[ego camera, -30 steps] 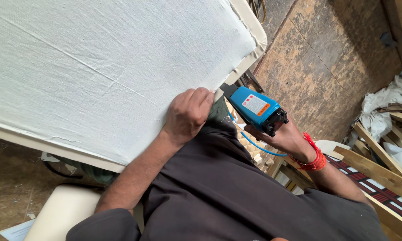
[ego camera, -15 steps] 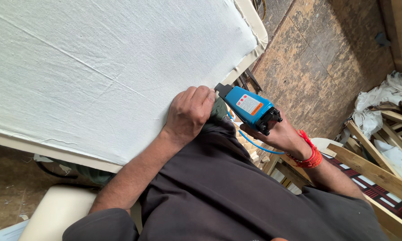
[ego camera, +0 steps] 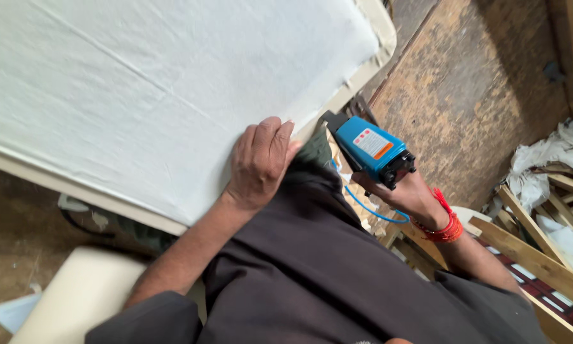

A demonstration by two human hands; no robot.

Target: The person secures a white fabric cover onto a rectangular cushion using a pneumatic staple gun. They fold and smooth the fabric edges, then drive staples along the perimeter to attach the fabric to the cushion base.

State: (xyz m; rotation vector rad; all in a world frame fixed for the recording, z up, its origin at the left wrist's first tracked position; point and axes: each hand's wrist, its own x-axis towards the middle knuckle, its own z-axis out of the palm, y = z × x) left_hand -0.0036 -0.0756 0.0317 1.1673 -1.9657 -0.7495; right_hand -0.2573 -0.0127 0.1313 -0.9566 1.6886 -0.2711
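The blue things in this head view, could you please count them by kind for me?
Blue stapler, held in the right hand: 1
Blue hose, curling below the stapler: 1
Total: 2
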